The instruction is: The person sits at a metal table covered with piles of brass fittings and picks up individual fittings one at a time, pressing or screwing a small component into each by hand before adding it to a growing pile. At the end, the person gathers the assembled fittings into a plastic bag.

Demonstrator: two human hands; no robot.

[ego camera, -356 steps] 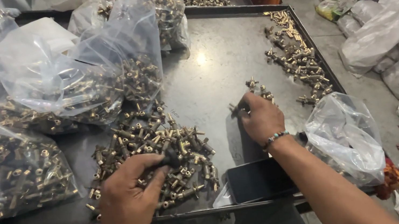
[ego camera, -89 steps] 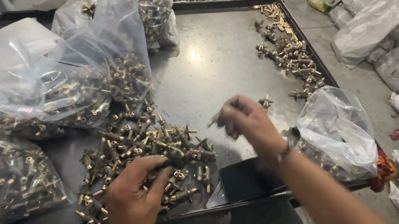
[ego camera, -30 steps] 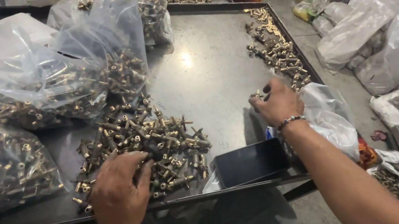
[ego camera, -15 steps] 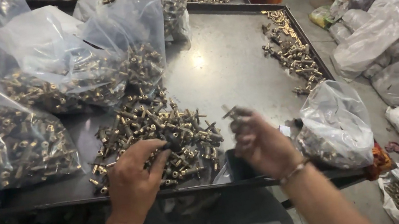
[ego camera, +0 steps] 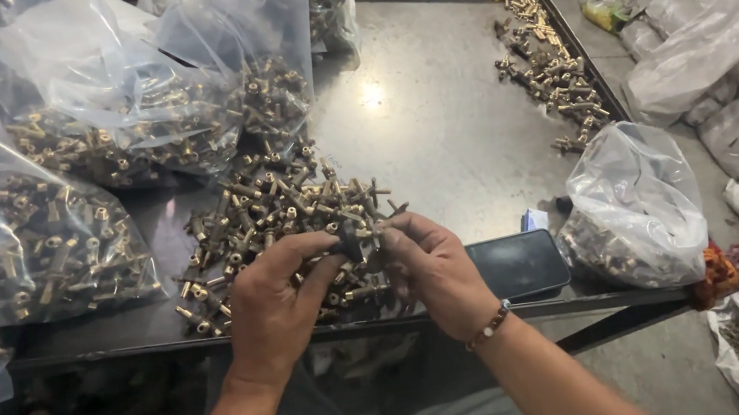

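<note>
A heap of small brass fittings [ego camera: 285, 217] lies on the grey metal tray [ego camera: 434, 115] near its front edge. My left hand [ego camera: 275, 300] rests at the front of the heap and pinches a dark fitting [ego camera: 352, 238] between thumb and fingers. My right hand [ego camera: 431, 268], with a bead bracelet on its wrist, meets it from the right and grips a brass fitting [ego camera: 387, 218] at the same spot. The two hands touch over the heap's near side.
Clear plastic bags of fittings [ego camera: 77, 158] crowd the tray's left and back. A row of brass parts [ego camera: 554, 74] lines the right rim. A black phone [ego camera: 521, 264] lies at the front edge beside another filled bag [ego camera: 638, 206]. More bags lie on the floor [ego camera: 731, 73] at right.
My right hand came back from the tray's right side to the heap and now meets my left hand. The left hand stayed on the heap and took up a dark fitting.
</note>
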